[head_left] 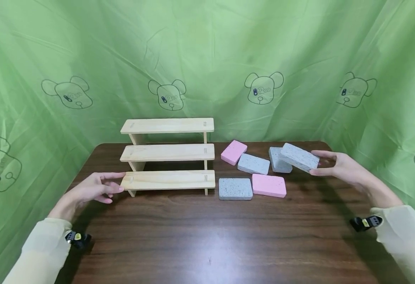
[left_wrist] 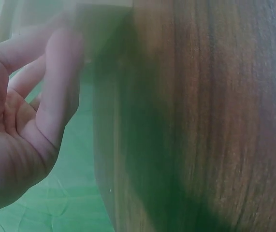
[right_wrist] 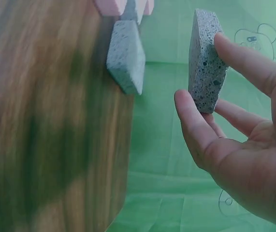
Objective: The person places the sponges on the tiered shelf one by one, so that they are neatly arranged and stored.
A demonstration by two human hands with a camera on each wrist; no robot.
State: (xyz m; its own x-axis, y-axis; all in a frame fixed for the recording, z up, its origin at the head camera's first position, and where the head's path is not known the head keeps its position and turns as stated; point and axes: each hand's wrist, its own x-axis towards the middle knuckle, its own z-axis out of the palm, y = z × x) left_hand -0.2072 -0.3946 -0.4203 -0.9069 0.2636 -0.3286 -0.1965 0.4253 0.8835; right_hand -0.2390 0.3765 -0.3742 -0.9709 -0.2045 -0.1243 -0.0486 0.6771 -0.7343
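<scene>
At the left of the table, my left hand (head_left: 99,187) pinches the left end of the lowest step of a three-step wooden display stand (head_left: 168,180). The left wrist view shows the thumb and fingers of that hand (left_wrist: 41,104) at the blurred pale wood. My right hand (head_left: 347,169) holds a blue-grey sponge (head_left: 300,157) by its right end, between thumb and fingers. It is tilted and raised over another blue-grey sponge (head_left: 280,161). In the right wrist view, the pitted edge of the held sponge (right_wrist: 208,67) shows.
Beside the stand lie a pink sponge (head_left: 233,152) and a blue-grey one (head_left: 253,164). Nearer the front are a speckled blue-grey sponge (head_left: 235,189) and a pink one (head_left: 269,185). A green printed curtain (head_left: 214,51) surrounds the dark wooden table (head_left: 207,236).
</scene>
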